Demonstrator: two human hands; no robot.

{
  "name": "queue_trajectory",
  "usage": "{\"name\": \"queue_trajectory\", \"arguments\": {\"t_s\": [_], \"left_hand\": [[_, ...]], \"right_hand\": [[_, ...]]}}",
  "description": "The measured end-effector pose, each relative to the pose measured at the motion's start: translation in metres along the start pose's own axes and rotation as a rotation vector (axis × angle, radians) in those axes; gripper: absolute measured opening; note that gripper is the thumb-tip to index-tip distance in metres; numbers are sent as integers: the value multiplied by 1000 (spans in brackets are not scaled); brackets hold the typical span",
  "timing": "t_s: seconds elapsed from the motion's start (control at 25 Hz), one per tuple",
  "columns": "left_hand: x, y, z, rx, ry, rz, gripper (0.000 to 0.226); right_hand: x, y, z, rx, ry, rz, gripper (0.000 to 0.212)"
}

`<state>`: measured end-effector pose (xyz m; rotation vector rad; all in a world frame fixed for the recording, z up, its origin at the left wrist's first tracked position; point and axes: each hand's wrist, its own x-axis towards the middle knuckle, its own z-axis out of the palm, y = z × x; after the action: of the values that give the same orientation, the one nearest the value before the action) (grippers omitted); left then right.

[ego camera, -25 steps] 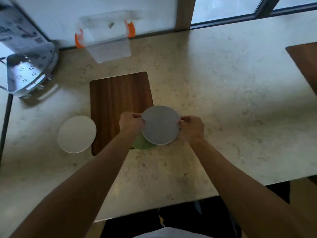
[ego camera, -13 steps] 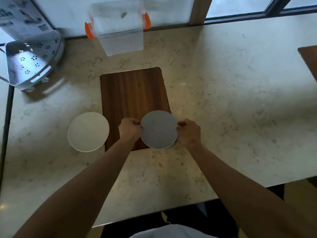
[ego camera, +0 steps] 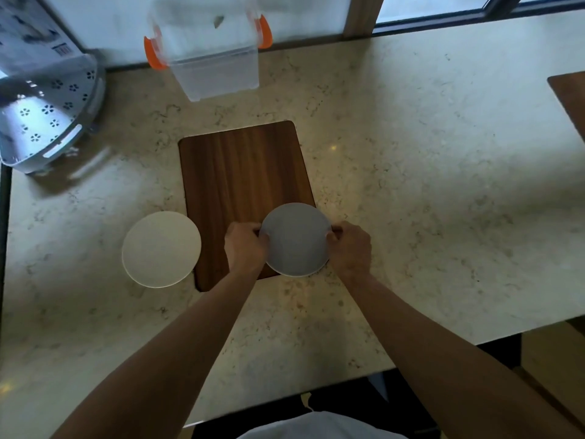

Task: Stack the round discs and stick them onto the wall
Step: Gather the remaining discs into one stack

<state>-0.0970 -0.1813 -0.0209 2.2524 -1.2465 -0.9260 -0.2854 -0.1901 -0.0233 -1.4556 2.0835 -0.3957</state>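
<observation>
A grey round disc lies over the near right corner of a dark wooden board. My left hand grips its left rim and my right hand grips its right rim. The green disc seen earlier beneath it is hidden. A cream round disc lies flat on the countertop, left of the board, untouched. The white wall rises behind the counter's far edge.
A clear plastic box with orange latches stands at the back against the wall. A perforated white basket sits at the far left. Another wooden board's corner shows at the right edge. The marble countertop ends near my body.
The grey disc has come down squarely over the green disc, which no longer shows. Both hands stay on its rim. The camera has tilted, so the scene sits lower in the frame.
</observation>
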Motion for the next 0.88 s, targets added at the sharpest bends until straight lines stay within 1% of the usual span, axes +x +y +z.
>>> {"name": "queue_trajectory", "arguments": {"t_s": [0.04, 0.12, 0.2, 0.28, 0.36, 0.44, 0.52, 0.6, 0.72, 0.8, 0.88], "left_hand": [[-1, -1, 2, -1, -7, -5, 15], [-3, 1, 5, 9, -4, -22, 26], [-3, 4, 5, 4, -1, -64, 30], [2, 6, 5, 0, -23, -100, 27], [8, 8, 3, -16, -62, -145, 24], [14, 9, 1, -26, -101, -190, 21], [18, 7, -1, -46, -131, -217, 13], [19, 3, -4, -102, -142, -231, 9], [17, -2, -16, -211, -138, -293, 10], [18, -9, -31, -268, -124, -322, 11], [19, -20, -55, -282, -87, -336, 13]], "right_hand": [[-1, -1, 0, -10, 1, 3, 21], [-5, -4, 0, 5, 7, 20, 19], [-4, -8, -1, 33, 14, 74, 29], [-1, -11, -4, 50, -13, 122, 42], [3, -13, -5, 72, -58, 160, 48], [6, -13, -6, 91, -102, 193, 45], [6, -13, -6, 103, -132, 196, 46], [6, -13, -10, 103, -142, 176, 49], [5, -25, -13, 106, -164, 120, 47], [2, -41, -13, 116, -193, 79, 43], [-1, -62, -8, 144, -245, 30, 30]]}}
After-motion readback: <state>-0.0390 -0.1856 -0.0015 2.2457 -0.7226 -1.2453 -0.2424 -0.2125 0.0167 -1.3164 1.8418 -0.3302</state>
